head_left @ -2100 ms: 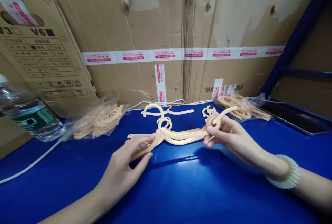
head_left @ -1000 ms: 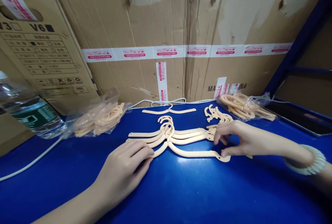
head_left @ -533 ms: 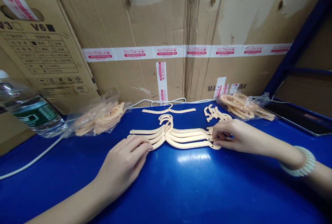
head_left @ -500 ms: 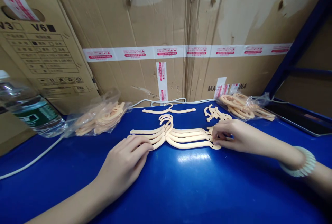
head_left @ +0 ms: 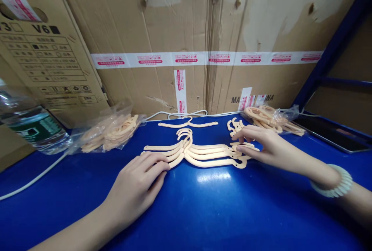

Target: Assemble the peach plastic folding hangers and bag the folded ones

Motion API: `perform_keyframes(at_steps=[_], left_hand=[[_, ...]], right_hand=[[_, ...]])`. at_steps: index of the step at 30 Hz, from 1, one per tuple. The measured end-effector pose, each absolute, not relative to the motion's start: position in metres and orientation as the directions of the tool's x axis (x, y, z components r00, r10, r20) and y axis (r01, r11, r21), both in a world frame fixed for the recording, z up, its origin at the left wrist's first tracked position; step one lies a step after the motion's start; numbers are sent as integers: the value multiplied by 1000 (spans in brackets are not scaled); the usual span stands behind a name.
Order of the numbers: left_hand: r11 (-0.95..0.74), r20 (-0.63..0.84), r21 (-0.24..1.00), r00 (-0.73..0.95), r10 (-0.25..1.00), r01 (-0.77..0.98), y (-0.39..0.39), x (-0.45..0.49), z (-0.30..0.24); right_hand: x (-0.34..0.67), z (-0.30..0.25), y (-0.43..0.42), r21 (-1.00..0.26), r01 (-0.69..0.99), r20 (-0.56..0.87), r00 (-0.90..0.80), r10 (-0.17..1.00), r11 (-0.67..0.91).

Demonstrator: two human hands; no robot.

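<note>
Several cream plastic hangers [head_left: 209, 162] lie in an overlapping row on the blue table, their hooks pointing away from me. My left hand [head_left: 142, 177] is closed over the left arm of the nearest hanger, thumb and fingers at its edge; the fingertips are partly hidden. On the right, my right hand [head_left: 260, 142] hovers at the hangers' right ends, thumb and forefinger apart. Small cream hook-shaped pieces [head_left: 234, 125] lie in a cluster just beyond it. One such piece [head_left: 241, 162] sits at the nearest hanger's right end. Farther back lies a single hanger [head_left: 174, 125].
Clear bags of cream parts lie at the left [head_left: 122, 130] and right [head_left: 261, 117]. A water bottle [head_left: 35, 127] stands far left, near a white cable [head_left: 35, 183]. A dark flat tablet-like device [head_left: 331, 132] rests far right. Large cardboard [head_left: 151, 84] closes off the back.
My right hand has lifted off the hangers' right ends and its fingers have spread, uncovering the hook piece there. My left hand stays on the hanger. The whole view has shifted slightly.
</note>
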State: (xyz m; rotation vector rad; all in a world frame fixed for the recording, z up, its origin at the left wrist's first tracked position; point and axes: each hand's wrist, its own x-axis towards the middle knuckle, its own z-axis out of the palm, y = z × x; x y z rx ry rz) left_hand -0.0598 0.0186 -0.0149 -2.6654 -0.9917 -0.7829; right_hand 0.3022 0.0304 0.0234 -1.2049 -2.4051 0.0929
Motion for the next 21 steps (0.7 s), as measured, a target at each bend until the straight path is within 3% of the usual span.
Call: perform_keyframes(at_steps=[6,13,16,21], left_hand=[[-714,494,36,608,621,700,18,-60,-14],[-513,388,-26,481,786,858,34,-78,-41],[-516,341,19,479,808,857,43,-83,-49],[-546,295,107,498,816,831,48,-79,-40]], right_hand=[[287,12,22,-160,765,371,-539,756,624],[262,-8,11,-89,738,144,-655,742,669],[263,-8,15,-82,764,65,-637,768,640],[269,-6,25,-99,779,77,-615,785,620]])
